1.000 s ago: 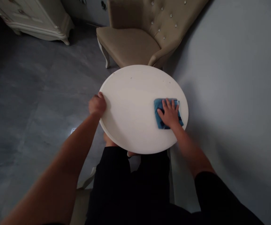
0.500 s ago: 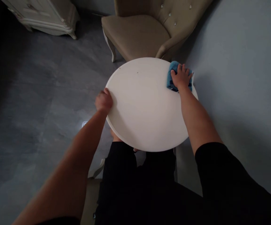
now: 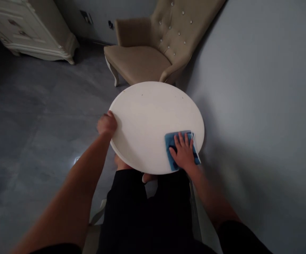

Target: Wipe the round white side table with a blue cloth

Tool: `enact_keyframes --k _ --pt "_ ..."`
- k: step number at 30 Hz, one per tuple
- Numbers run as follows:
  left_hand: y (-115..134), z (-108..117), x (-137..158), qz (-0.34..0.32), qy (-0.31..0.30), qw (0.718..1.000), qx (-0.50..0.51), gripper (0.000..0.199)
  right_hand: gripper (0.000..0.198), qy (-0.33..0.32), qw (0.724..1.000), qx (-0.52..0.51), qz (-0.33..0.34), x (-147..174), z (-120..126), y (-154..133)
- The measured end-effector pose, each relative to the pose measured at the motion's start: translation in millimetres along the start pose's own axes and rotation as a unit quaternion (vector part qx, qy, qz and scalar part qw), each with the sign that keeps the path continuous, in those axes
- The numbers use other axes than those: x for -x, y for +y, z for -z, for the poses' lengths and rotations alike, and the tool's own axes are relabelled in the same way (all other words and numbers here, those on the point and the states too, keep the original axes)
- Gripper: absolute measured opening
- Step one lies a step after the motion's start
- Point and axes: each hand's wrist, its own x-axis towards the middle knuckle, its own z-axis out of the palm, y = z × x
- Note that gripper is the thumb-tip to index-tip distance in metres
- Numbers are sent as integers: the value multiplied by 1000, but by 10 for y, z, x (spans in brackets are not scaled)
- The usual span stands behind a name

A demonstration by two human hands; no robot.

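A round white table stands in front of my knees, with a few small dark specks near its far edge. My left hand grips the table's left rim, fingers curled round it, some of them hidden below the edge. On the near right part of the tabletop lies a folded blue cloth with dark patches and a pale edge strip. My right hand presses flat on this cloth, its fingers spread. One corner of the cloth sticks out past the table's rim.
Beyond the table is a tan armchair with a buttoned back. A pale cabinet stands at the far left on the grey floor. The grey wall runs close along the right side. Sockets show on the back wall.
My right hand and the cloth have moved from the far right of the tabletop to its near right. My left hand keeps its hold on the rim. The view has shifted, showing more of the armchair.
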Motion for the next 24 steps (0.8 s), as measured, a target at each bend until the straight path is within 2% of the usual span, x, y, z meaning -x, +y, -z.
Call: enact_keyframes --k 3,6,9,14,19,22,24 --pt "-16 -19 -32 2 4 1000 -8 68 76 3 1000 -9 23 217 -58 -60" --pt "-13 -22 -36 6 1 1000 -17 69 76 1 999 -15 32 -43 -22 -43" --pt "11 -5 -13 7 -4 1000 -22 69 76 -2 1000 -16 20 -676 73 13" --pt "42 11 5 18 5 999 -30 68 78 14 999 -10 -45 -2075 214 150" --pt "29 -19 -18 17 5 999 -40 69 80 61 992 -22 -104 -3384 184 445" --pt "15 -37 -26 21 12 999 -45 70 81 79 989 -14 -127 -3933 107 641" --pt "4 -46 -30 27 12 999 -43 70 82 73 989 7 -131 -4118 79 718"
